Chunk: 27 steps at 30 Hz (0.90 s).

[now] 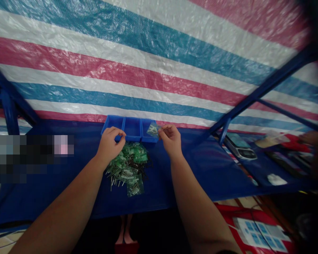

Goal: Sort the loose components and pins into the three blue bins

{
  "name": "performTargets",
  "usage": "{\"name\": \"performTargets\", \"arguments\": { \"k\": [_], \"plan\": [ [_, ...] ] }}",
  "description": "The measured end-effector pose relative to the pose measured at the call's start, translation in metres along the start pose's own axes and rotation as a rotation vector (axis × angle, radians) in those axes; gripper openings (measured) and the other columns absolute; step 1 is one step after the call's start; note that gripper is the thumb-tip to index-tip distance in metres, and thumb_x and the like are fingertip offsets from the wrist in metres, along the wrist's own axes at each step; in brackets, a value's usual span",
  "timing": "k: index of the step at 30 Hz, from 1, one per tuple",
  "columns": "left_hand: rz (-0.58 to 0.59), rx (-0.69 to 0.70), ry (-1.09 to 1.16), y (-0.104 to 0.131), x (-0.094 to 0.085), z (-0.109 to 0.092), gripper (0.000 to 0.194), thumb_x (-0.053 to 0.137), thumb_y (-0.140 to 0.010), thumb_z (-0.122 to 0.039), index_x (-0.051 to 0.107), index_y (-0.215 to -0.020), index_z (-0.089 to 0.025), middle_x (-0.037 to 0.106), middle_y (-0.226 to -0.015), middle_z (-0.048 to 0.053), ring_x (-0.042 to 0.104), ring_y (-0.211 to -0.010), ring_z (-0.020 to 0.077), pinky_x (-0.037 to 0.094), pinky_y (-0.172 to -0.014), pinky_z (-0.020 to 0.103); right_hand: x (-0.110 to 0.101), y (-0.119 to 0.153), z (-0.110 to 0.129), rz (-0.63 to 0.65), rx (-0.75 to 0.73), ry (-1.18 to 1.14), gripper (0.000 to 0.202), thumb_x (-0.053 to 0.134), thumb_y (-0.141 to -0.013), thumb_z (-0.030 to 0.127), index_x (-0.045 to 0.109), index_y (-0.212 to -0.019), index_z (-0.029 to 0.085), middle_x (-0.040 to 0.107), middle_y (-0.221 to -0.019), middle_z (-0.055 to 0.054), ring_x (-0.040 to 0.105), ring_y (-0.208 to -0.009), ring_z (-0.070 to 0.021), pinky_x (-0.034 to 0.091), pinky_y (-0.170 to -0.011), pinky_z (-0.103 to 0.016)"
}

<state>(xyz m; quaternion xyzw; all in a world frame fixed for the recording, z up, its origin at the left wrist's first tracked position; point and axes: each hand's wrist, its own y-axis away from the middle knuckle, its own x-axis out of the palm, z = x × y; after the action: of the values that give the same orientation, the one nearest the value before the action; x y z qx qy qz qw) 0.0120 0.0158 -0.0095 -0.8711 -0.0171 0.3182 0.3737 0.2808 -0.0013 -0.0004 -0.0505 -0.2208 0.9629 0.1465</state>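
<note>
Most green parts (128, 164) lie piled on the counter (201, 169). At twelve o'clock the blue tray (131, 129) holds one small bag (153, 130), pinched by the right hand (171, 138); left hand (110, 143) fingers pressed together above the pile.

**Hands over a pile of green parts**

At frame centre, the left hand (110, 143) rests curled above the green parts pile (128, 165) on the blue desk (201, 169). The right hand (171, 139) pinches a small clear bag (153, 130) beside the blue tray (131, 128).
</note>
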Motion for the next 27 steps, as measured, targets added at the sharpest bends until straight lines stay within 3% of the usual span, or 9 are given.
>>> {"name": "performTargets", "arguments": {
  "k": [3, 5, 9, 11, 13, 15, 17, 21, 27],
  "plan": [
    [0.009, 0.001, -0.005, 0.0, 0.001, 0.002, 0.011, 0.061, -0.081, -0.013, 0.069, -0.085, -0.02, 0.069, -0.087, 0.003, 0.062, -0.089, 0.0223, 0.047, -0.088, 0.039, 0.003, -0.017, -0.009, -0.073, 0.014, 0.149, 0.022, 0.069, -0.081, 0.039, 0.056, -0.088, 0.023, 0.059, -0.075, 0.001, 0.057, -0.062, -0.0157, 0.051, -0.058, -0.031],
    [0.014, 0.002, -0.004, 0.0, 0.001, 0.004, 0.011, 0.061, -0.081, -0.014, 0.069, -0.085, -0.02, 0.069, -0.087, 0.003, 0.063, -0.089, 0.0223, 0.047, -0.088, 0.039, 0.003, -0.025, -0.016, -0.049, 0.01, 0.412, 0.02, 0.072, -0.075, 0.035, 0.061, -0.086, 0.022, 0.063, -0.083, -0.003, 0.059, -0.071, -0.019, 0.053, -0.069, -0.037],
    [0.034, -0.008, -0.017, 0.0, 0.002, 0.007, 0.011, 0.061, -0.081, -0.014, 0.069, -0.085, -0.02, 0.069, -0.087, 0.003, 0.063, -0.088, 0.0223, 0.048, -0.088, 0.039, 0.005, -0.022, -0.019, -0.031, -0.145, 0.78, 0.009, 0.07, -0.076, 0.024, 0.068, -0.084, 0.02, 0.064, -0.092, -0.009, 0.06, -0.09, -0.025, 0.049, -0.089, -0.044],
    [0.042, -0.014, -0.023, 0.0, 0.002, 0.007, 0.011, 0.062, -0.08, -0.014, 0.069, -0.085, -0.021, 0.069, -0.087, 0.003, 0.063, -0.088, 0.0222, 0.048, -0.088, 0.039, 0.009, -0.012, -0.013, 0.042, -0.189, 0.761, 0.005, 0.065, -0.082, 0.024, 0.068, -0.084, 0.02, 0.065, -0.088, -0.007, 0.059, -0.083, -0.0223, 0.05, -0.083, -0.039],
    [0.052, -0.014, -0.023, 0.0, 0.002, 0.006, 0.01, 0.062, -0.08, -0.014, 0.068, -0.085, -0.021, 0.069, -0.086, 0.002, 0.063, -0.087, 0.0217, 0.048, -0.087, 0.039, 0.012, -0.001, -0.003, 0.283, -0.212, 0.674, 0.007, 0.063, -0.086, 0.024, 0.068, -0.089, 0.02, 0.067, -0.084, -0.004, 0.058, -0.073, -0.0182, 0.05, -0.076, -0.034],
    [0.075, -0.028, -0.023, 0.0, 0.0, 0.005, 0.011, 0.062, -0.081, -0.014, 0.068, -0.087, -0.021, 0.069, -0.085, 0.002, 0.064, -0.085, 0.021, 0.048, -0.084, 0.037, 0.016, 0.009, 0.008, 0.572, -0.258, 0.587, 0.013, 0.063, -0.088, 0.026, 0.07, -0.098, 0.022, 0.07, -0.093, -0.004, 0.061, -0.08, -0.0175, 0.05, -0.078, -0.033],
    [0.099, -0.055, -0.023, 0.0, -0.001, 0.004, 0.012, 0.061, -0.081, -0.015, 0.068, -0.088, -0.021, 0.069, -0.083, 0.001, 0.063, -0.083, 0.0204, 0.048, -0.08, 0.035, 0.02, 0.017, 0.015, 0.712, -0.304, 0.54, 0.017, 0.067, -0.087, 0.028, 0.07, -0.103, 0.022, 0.071, -0.1, -0.004, 0.063, -0.092, -0.0195, 0.05, -0.086, -0.035],
    [0.116, -0.055, 0.006, 0.0, -0.002, 0.002, 0.012, 0.061, -0.081, -0.013, 0.068, -0.088, -0.022, 0.069, -0.081, 0.001, 0.063, -0.081, 0.0196, 0.048, -0.077, 0.035, 0.027, 0.024, 0.013, 0.741, -0.312, 0.573, 0.028, 0.067, -0.082, 0.021, 0.071, -0.11, 0.022, 0.072, -0.109, -0.007, 0.064, -0.103, -0.023, 0.048, -0.096, -0.041],
    [0.295, -0.01, 0.144, 0.001, -0.001, -0.003, 0.014, 0.058, -0.084, -0.014, 0.067, -0.091, -0.021, 0.065, -0.079, 0.002, 0.061, -0.074, 0.0167, 0.049, -0.071, 0.032, 0.033, 0.025, -0.001, 0.709, -0.225, 0.64, 0.032, 0.067, -0.078, 0.017, 0.074, -0.108, 0.025, 0.075, -0.099, -0.004, 0.067, -0.09, -0.0208, 0.051, -0.084, -0.036]
  ]
}}
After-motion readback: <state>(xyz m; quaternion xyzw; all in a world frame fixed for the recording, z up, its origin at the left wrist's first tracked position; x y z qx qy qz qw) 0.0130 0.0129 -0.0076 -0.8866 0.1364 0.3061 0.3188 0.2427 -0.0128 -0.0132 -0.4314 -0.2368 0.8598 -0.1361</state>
